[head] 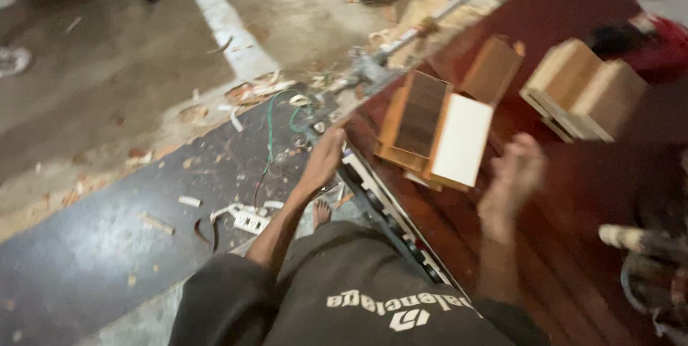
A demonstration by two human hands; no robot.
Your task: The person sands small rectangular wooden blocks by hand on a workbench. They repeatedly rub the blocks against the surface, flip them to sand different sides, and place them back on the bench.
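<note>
My left hand (326,154) reaches forward and its fingers curl over the near edge of a dark red table top (573,174), beside a black-and-white strip (387,213) that runs along that edge. My right hand (512,177) is blurred and hovers just above the table, holding nothing. It is right next to a small wooden box with a white panel (459,138) and a dark panel (419,113).
More wooden boxes (580,88) and a brown one (491,66) stand further back on the table. A long metal bar (430,23) lies along its far edge. On the floor are a white power strip (247,218), a green wire (271,131), wood scraps and my bare foot (322,211).
</note>
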